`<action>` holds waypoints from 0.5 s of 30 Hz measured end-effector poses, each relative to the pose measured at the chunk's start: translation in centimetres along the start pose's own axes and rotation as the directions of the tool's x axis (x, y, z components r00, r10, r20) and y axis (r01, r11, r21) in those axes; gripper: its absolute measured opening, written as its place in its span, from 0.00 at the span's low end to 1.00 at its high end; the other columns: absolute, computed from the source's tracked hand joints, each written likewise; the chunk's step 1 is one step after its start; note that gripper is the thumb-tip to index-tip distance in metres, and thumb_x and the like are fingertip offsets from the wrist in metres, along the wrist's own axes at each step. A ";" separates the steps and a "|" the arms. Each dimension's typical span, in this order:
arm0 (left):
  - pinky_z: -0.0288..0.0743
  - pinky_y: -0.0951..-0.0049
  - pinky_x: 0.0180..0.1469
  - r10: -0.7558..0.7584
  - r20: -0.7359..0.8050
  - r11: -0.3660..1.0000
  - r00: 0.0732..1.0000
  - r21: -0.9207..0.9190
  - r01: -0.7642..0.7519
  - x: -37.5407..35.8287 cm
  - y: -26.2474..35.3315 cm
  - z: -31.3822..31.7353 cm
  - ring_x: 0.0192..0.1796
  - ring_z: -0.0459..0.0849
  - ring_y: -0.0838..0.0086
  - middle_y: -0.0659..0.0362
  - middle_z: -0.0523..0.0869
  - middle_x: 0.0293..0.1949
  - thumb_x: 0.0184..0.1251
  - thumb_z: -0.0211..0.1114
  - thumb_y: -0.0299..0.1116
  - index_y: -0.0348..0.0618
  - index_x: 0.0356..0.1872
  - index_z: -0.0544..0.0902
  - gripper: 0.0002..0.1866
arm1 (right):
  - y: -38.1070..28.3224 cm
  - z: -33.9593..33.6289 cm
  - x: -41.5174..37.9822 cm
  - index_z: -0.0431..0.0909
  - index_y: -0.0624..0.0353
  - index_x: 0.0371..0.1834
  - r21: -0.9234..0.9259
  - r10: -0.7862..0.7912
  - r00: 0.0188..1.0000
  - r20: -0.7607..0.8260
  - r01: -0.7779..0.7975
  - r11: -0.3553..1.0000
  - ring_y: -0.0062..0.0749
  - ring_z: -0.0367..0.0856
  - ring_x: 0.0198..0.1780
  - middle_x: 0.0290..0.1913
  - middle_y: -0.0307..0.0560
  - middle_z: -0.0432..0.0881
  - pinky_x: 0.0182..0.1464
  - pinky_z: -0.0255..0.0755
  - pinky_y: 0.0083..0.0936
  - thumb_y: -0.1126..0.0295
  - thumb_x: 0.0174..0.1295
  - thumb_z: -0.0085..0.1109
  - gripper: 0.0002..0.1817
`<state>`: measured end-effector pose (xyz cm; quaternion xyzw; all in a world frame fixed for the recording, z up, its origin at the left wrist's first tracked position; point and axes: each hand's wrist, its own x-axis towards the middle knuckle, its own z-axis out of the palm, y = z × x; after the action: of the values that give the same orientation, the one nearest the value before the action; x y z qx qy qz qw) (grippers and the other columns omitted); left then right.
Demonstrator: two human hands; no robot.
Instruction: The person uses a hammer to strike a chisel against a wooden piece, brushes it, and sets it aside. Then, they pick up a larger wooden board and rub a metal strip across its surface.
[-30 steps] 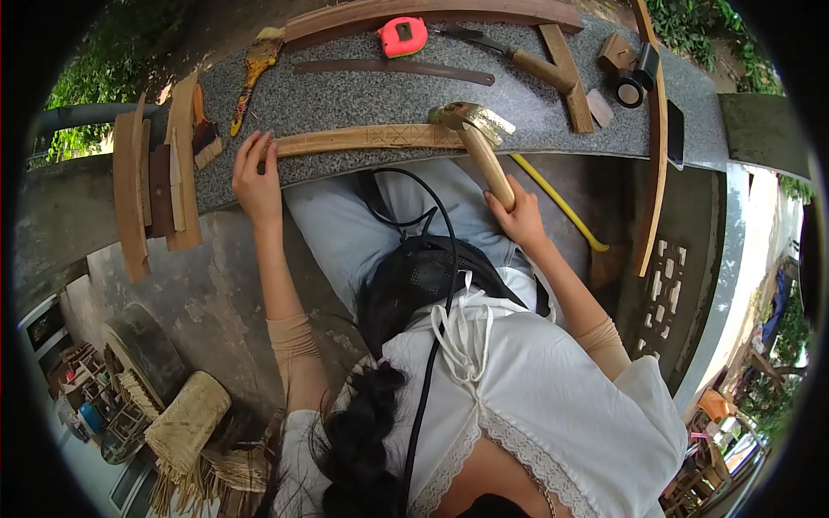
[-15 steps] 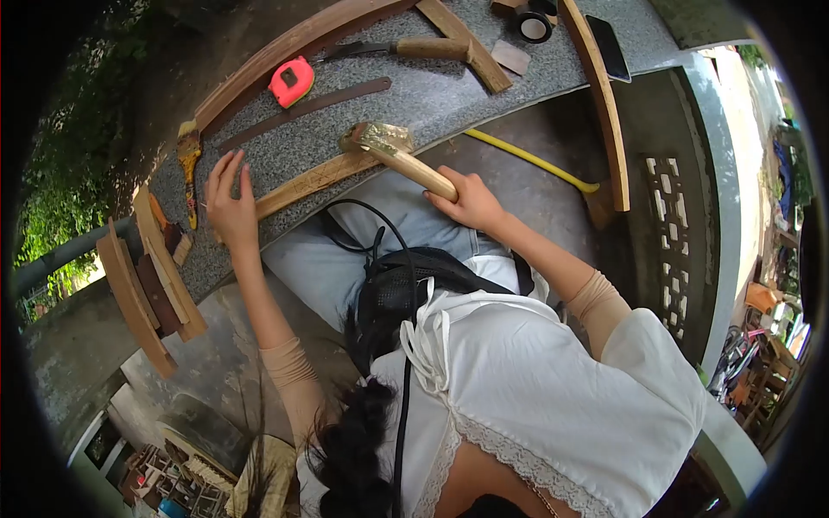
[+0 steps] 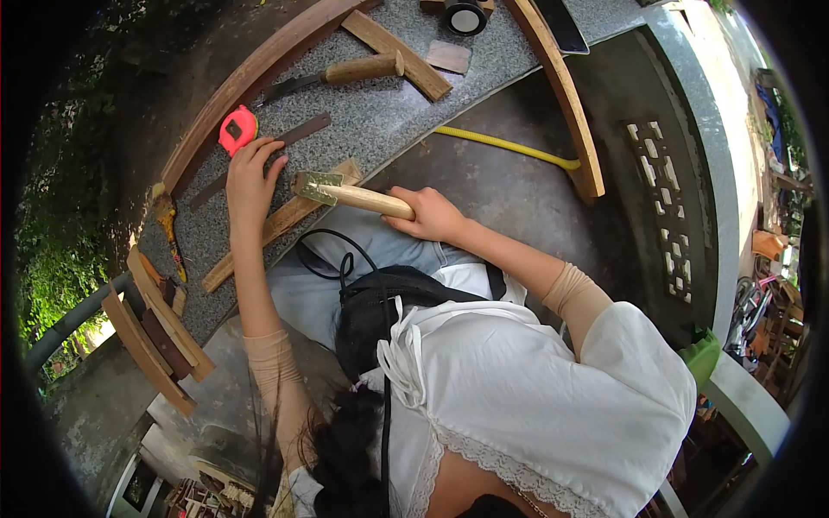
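On granite, one hammer (image 3: 350, 196) (right-held), one tape measure (image 3: 236, 130).

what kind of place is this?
Likely an outdoor woodworking spot: a granite-topped bench strewn with curved wood strips, a tape measure and a wooden-handled blade, with greenery beside it.

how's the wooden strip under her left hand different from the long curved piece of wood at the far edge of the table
The wooden strip is straight, short and pale, with pencil-like marks on its face; the curved piece is much longer, bowed and a darker reddish brown. The strip lies near the table's front edge, with the left hand and the hammer head on it; the curved piece lies untouched along the far edge. Both are flat wooden slats lying on the same stone table.
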<state>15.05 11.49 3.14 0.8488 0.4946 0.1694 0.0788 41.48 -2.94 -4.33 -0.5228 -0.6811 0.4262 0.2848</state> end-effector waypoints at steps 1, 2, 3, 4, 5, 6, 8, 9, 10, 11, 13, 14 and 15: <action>0.73 0.63 0.57 -0.011 0.021 1.000 1.000 -0.011 0.011 0.0 0.0 -0.1 0.53 0.81 0.60 0.57 0.84 0.48 0.60 0.68 0.33 0.43 0.45 0.84 0.12 | 0.0 0.1 0.0 0.74 0.57 0.37 0.000 -0.003 1.000 0.001 0.003 1.000 0.54 0.81 0.27 0.23 0.54 0.80 0.30 0.74 0.42 0.58 0.59 0.64 0.15; 0.73 0.63 0.56 -0.021 0.042 1.000 0.999 -0.020 0.022 0.0 -0.1 -0.3 0.52 0.81 0.60 0.57 0.84 0.47 0.60 0.68 0.31 0.42 0.43 0.84 0.11 | 0.0 0.1 0.1 0.74 0.57 0.37 0.008 -0.004 1.000 0.006 0.004 1.000 0.54 0.81 0.27 0.23 0.54 0.80 0.30 0.74 0.42 0.58 0.59 0.64 0.15; 0.73 0.63 0.56 -0.027 0.045 1.000 0.999 -0.015 0.027 0.0 -0.1 -0.4 0.52 0.81 0.60 0.57 0.84 0.47 0.60 0.68 0.31 0.42 0.43 0.84 0.11 | 0.1 0.1 0.1 0.74 0.57 0.37 0.014 -0.015 1.000 0.000 0.015 1.000 0.54 0.81 0.27 0.23 0.54 0.80 0.30 0.74 0.42 0.58 0.59 0.64 0.15; 0.73 0.63 0.55 -0.026 0.045 0.999 0.999 -0.031 0.028 0.1 -0.1 -0.4 0.51 0.81 0.60 0.57 0.84 0.45 0.60 0.68 0.31 0.42 0.42 0.84 0.10 | 0.1 0.1 0.2 0.75 0.56 0.37 0.017 -0.027 1.000 -0.007 0.027 0.999 0.54 0.81 0.27 0.23 0.54 0.80 0.30 0.74 0.42 0.58 0.59 0.64 0.14; 0.73 0.64 0.54 -0.026 0.044 0.998 0.999 -0.049 0.028 0.1 0.0 -0.4 0.50 0.81 0.60 0.57 0.84 0.44 0.60 0.68 0.30 0.41 0.40 0.83 0.09 | 0.1 0.1 0.2 0.75 0.56 0.37 0.020 -0.031 1.000 -0.002 0.031 0.999 0.54 0.81 0.27 0.23 0.54 0.80 0.30 0.74 0.42 0.58 0.59 0.64 0.14; 0.73 0.64 0.54 -0.033 0.042 0.998 0.999 -0.044 0.034 0.2 0.0 -0.5 0.50 0.81 0.60 0.57 0.84 0.44 0.60 0.68 0.30 0.41 0.40 0.83 0.09 | 0.1 0.1 0.2 0.75 0.57 0.37 0.020 -0.012 1.000 0.003 0.012 1.000 0.55 0.81 0.28 0.23 0.54 0.80 0.30 0.74 0.41 0.58 0.59 0.64 0.14; 0.73 0.64 0.54 0.005 0.056 0.999 0.998 -0.038 -0.003 0.0 -0.1 -0.8 0.50 0.82 0.60 0.57 0.84 0.43 0.60 0.67 0.30 0.41 0.40 0.84 0.08 | 0.0 0.0 0.1 0.75 0.57 0.37 0.020 -0.004 1.000 0.023 0.003 1.000 0.55 0.81 0.28 0.23 0.55 0.80 0.30 0.73 0.41 0.59 0.59 0.65 0.14; 0.73 0.64 0.54 -0.014 0.047 0.999 0.999 -0.030 0.016 -0.3 -0.2 -0.9 0.50 0.82 0.60 0.57 0.84 0.43 0.60 0.67 0.30 0.41 0.40 0.84 0.08 | -0.2 -0.1 0.2 0.75 0.56 0.37 0.013 0.018 1.000 0.021 -0.018 1.000 0.55 0.81 0.28 0.24 0.55 0.80 0.31 0.74 0.42 0.57 0.59 0.64 0.15; 0.72 0.63 0.54 -0.013 -0.025 0.998 1.000 -0.058 0.012 -0.8 -0.2 -1.1 0.49 0.81 0.60 0.58 0.84 0.42 0.60 0.67 0.31 0.42 0.38 0.84 0.07 | -0.3 -0.1 0.2 0.74 0.56 0.37 0.006 0.035 0.999 0.026 -0.036 0.999 0.55 0.82 0.29 0.24 0.55 0.81 0.32 0.75 0.44 0.56 0.59 0.64 0.16; 0.72 0.62 0.54 -0.015 -0.097 0.997 0.995 -0.080 0.008 -1.5 -0.4 -1.4 0.48 0.81 0.60 0.59 0.84 0.40 0.60 0.67 0.32 0.43 0.37 0.84 0.07 | -0.4 -0.1 0.3 0.74 0.56 0.37 0.009 0.015 0.999 0.053 -0.015 1.000 0.55 0.82 0.29 0.24 0.55 0.81 0.32 0.75 0.44 0.56 0.59 0.64 0.16; 0.72 0.62 0.54 -0.106 -0.152 0.994 0.983 -0.048 0.099 -3.7 -1.2 -1.8 0.48 0.81 0.60 0.59 0.84 0.41 0.63 0.66 0.34 0.43 0.37 0.84 0.07 | -0.6 -0.1 0.3 0.75 0.56 0.38 0.011 0.043 0.999 0.017 -0.043 0.999 0.55 0.82 0.29 0.24 0.56 0.81 0.33 0.74 0.42 0.57 0.59 0.64 0.15; 0.72 0.62 0.54 -0.166 -0.212 0.986 0.963 -0.066 0.155 -5.1 -1.8 -2.0 0.48 0.81 0.61 0.59 0.85 0.42 0.64 0.65 0.34 0.42 0.37 0.84 0.07 | -0.8 -0.1 0.2 0.76 0.57 0.39 -0.001 0.030 1.000 0.004 -0.030 1.000 0.56 0.82 0.30 0.25 0.56 0.81 0.33 0.74 0.42 0.58 0.60 0.64 0.15; 0.72 0.63 0.54 -0.221 -0.268 0.975 0.938 -0.083 0.206 -6.8 -2.3 -2.3 0.48 0.81 0.61 0.59 0.85 0.42 0.65 0.65 0.35 0.42 0.37 0.85 0.08 | -0.7 0.0 0.3 0.76 0.58 0.38 -0.011 0.018 1.000 -0.003 -0.018 1.000 0.56 0.82 0.30 0.25 0.57 0.81 0.33 0.74 0.41 0.59 0.60 0.64 0.15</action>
<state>9.26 6.68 3.15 0.7558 0.5852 0.2894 0.0503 41.05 -2.69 -3.70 -0.5309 -0.6784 0.4243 0.2791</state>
